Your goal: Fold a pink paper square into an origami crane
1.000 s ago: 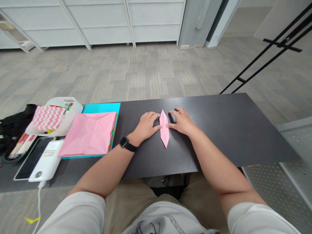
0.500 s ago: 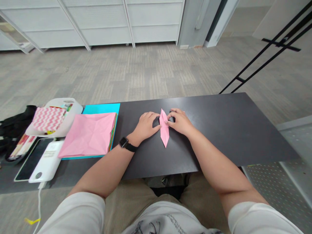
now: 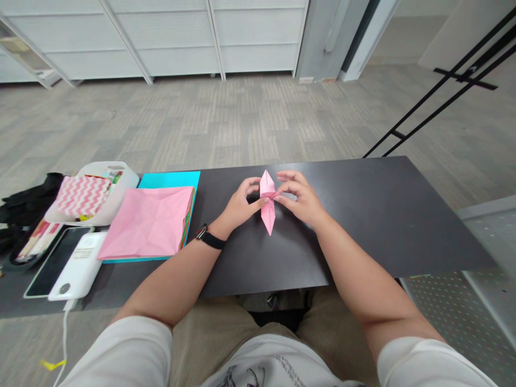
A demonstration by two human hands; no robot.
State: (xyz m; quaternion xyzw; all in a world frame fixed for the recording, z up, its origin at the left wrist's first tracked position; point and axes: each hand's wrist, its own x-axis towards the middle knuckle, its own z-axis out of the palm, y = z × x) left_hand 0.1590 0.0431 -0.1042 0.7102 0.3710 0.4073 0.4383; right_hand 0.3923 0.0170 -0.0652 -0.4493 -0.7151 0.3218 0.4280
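A pink folded paper piece (image 3: 268,215), long and pointed at its far and near ends, is between my hands over the dark table. My left hand (image 3: 243,201) grips its left side, thumb across the middle and fingers curled behind the edge. At the right, my right hand (image 3: 299,198) pinches a narrow flap that sticks out sideways from the paper's middle, between thumb and index finger. Its other fingers are held apart above the table. Whether the paper touches the tabletop I cannot tell.
Left on the table (image 3: 382,215) lies a stack of pink sheets (image 3: 147,223) over a blue sheet (image 3: 169,180). Beyond it are a white basket (image 3: 129,180) with a zigzag-patterned pouch (image 3: 84,196), a phone (image 3: 52,266) and a white power bank (image 3: 76,269) with a cable.
The paper has shifted slightly away from me and left. A flap now stands out at its middle, pinched in my right hand, where the piece lay flatter before.
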